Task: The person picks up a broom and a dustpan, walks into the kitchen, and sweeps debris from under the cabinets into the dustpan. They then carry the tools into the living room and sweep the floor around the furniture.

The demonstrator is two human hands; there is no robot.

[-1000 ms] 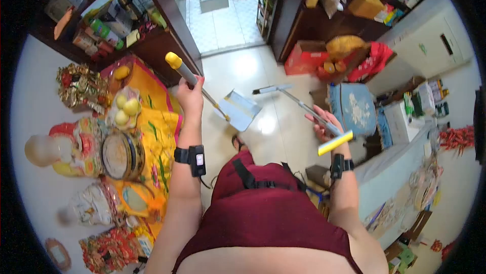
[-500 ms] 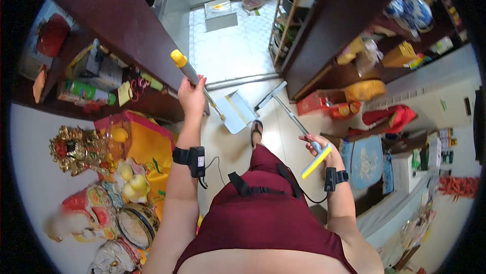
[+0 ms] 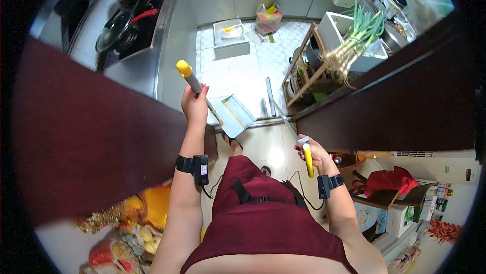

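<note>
My left hand (image 3: 195, 104) is closed round the grey handle of a dustpan, near its yellow top end. The light blue pan (image 3: 232, 117) hangs at the lower end, over the doorway threshold. In my right hand (image 3: 315, 153) is the upper part of a broom (image 3: 286, 121) with a yellow and pale blue grip end. The broom's narrow grey head (image 3: 271, 96) reaches past the threshold onto the white tiles, to the right of the pan.
Dark wooden panels flank the doorway. Beyond it are a stove with a lidded pan (image 3: 115, 32), a grey-white bin (image 3: 231, 46), a plastic bag (image 3: 268, 20) and a wooden rack (image 3: 304, 69) near spring onions (image 3: 354, 41).
The view has moved forward into the doorway, showing more kitchen. The dustpan is now at the threshold. The broom head has swung away from the pan onto the tiles beyond.
</note>
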